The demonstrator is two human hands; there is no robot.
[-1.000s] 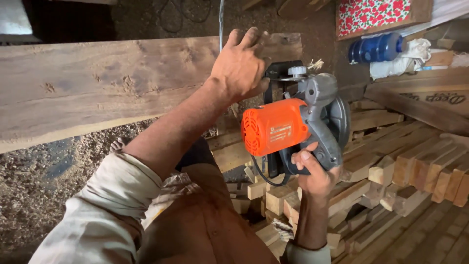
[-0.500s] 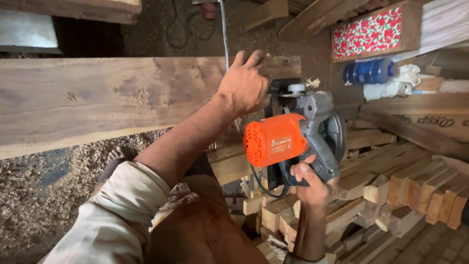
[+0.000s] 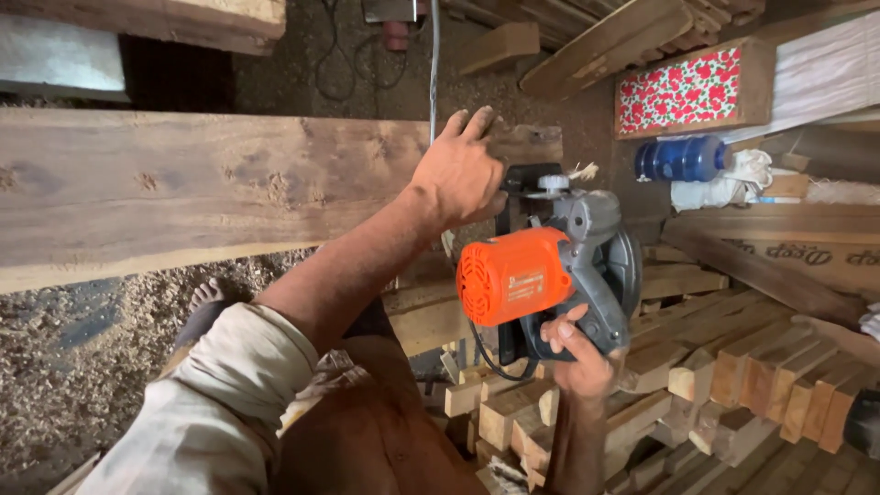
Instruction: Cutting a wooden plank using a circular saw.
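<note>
A long, wide wooden plank (image 3: 183, 188) lies across the view from the left. My left hand (image 3: 458, 174) presses flat on its right end, fingers spread. An orange and grey circular saw (image 3: 550, 270) sits just right of that end, its blade guard facing right. My right hand (image 3: 577, 353) grips the saw's handle from below. A black cord loops under the motor housing.
Several short cut wood blocks (image 3: 733, 376) are stacked at lower right. Sawdust and shavings (image 3: 73, 357) cover the floor at lower left. A blue plastic bottle (image 3: 683, 158) and a red floral box (image 3: 692, 87) sit at upper right. More planks lie along the top.
The view has shifted slightly, so plank and saw sit a bit lower in frame. Both hands keep the same hold on the plank end and the saw.
</note>
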